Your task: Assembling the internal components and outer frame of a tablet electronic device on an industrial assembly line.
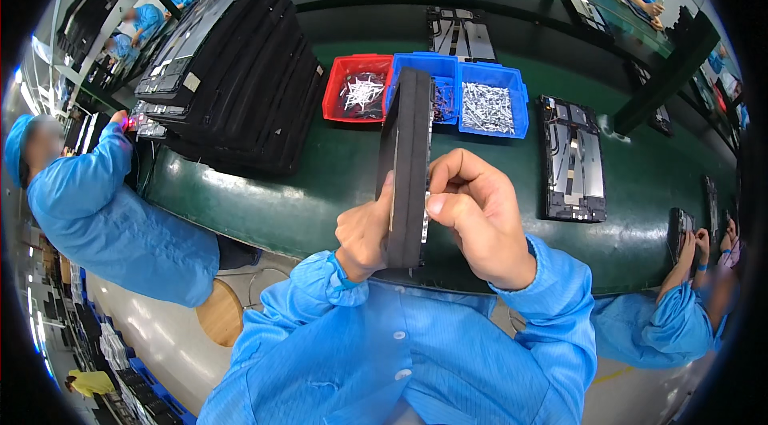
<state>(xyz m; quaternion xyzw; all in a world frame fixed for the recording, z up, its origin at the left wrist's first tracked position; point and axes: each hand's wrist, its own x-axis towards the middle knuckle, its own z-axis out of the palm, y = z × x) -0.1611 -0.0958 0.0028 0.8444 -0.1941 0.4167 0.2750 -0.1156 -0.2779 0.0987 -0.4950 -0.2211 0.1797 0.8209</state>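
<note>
A: What do the hands have up close?
B: The left hand [362,231] is curled firmly against the left side of a black panel [412,169], thumb up along it. The right hand [482,221] has thumb and forefinger nearly together at the other side; I can't tell whether they pinch anything.
A: Where is the panel, and why on edge?
B: Upright between the hands, over the near part of the desk [248,205]. Probably so one hand steadies it while the other reaches its inner side.
A: And beyond?
B: A flat device [574,161] lies off to the right, perhaps to leave the middle free. Next, a red bin [332,101] and two blue bins [488,132] stand in a row, likely for easy reach and sorting. At left, a tall stack [264,97] of black panels probably saves room. Behind the bins lies another device [462,33].
</note>
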